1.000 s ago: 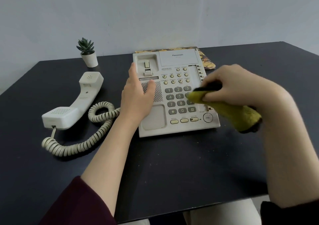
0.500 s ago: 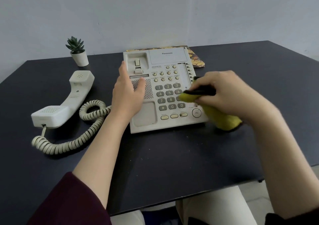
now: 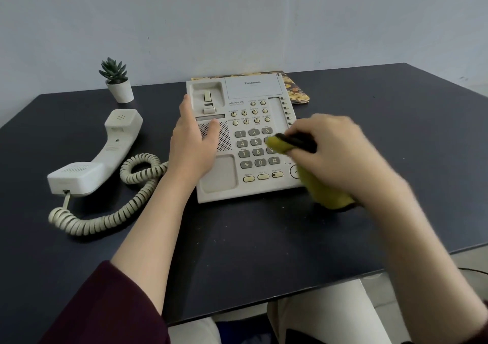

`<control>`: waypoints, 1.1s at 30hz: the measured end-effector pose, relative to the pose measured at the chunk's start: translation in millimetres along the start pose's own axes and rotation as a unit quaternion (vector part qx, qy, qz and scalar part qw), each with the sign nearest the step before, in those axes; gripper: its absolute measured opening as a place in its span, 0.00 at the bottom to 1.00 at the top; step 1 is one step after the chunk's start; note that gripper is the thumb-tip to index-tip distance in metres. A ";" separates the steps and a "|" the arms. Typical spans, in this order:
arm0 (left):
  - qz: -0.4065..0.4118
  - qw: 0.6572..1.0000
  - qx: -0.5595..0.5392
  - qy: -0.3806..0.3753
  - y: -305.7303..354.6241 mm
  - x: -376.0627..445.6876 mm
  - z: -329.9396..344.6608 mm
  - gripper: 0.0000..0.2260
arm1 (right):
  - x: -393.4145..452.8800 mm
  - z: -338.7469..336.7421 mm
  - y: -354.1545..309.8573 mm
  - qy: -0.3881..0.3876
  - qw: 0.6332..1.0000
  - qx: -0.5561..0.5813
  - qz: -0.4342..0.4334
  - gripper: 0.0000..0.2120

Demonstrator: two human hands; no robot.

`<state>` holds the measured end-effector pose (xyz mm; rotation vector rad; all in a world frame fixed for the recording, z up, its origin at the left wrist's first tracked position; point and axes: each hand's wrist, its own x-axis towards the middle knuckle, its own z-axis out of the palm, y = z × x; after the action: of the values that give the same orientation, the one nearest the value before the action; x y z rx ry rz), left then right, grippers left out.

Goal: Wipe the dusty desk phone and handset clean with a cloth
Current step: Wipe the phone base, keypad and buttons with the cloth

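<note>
Our right hand (image 3: pixel 340 156) has a tight grip on the yellow and black cloth (image 3: pixel 281 144), which touches the number keys of the cream plastic desk phone (image 3: pixel 237 137). Our left hand (image 3: pixel 191 145) lies flat on the phone's left side. We see the cream handset (image 3: pixel 100 156) lying off the phone to its left on the dark surface (image 3: pixel 264 251).

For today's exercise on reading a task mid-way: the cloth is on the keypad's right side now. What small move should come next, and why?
Probably sweep the cloth leftward across the number keys. The right hand grips it at the 6 and 9 keys, the rest look unwiped, and the left hand steadies the phone base.
</note>
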<state>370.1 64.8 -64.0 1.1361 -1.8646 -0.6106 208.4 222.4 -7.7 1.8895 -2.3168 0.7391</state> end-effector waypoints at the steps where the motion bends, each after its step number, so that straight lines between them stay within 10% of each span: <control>1: 0.000 1.000 -0.001 0.000 0.2 -0.1 0.0 0.28 | -2.6 9.1 -10.4 -0.001 1.000 0.015 -0.022 0.11; 5: -0.002 1.000 0.002 -0.001 1.4 -0.5 -0.2 0.28 | -10.9 42.8 -38.2 -0.038 0.997 0.032 -0.067 0.09; 14: 0.002 1.000 0.017 -0.002 2.3 0.1 -0.7 0.28 | -6.5 14.6 33.3 0.099 0.983 -0.016 0.153 0.10; 20: 0.000 1.000 0.018 -0.006 1.9 -0.3 -0.4 0.28 | 0.0 15.8 11.4 0.148 0.985 0.062 0.062 0.07; 28: 0.003 1.000 0.023 -0.006 2.0 -1.1 -0.5 0.28 | -6.7 2.0 0.1 -0.074 0.990 -0.097 0.075 0.11; 33: 0.004 1.000 0.022 -0.008 1.7 -0.5 -0.4 0.28 | -8.2 3.2 2.8 0.081 0.988 -0.078 0.105 0.13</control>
<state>369.8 66.0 -62.7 1.1548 -1.9032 -0.5795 208.6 228.9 -14.2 1.4813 -2.4134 0.6781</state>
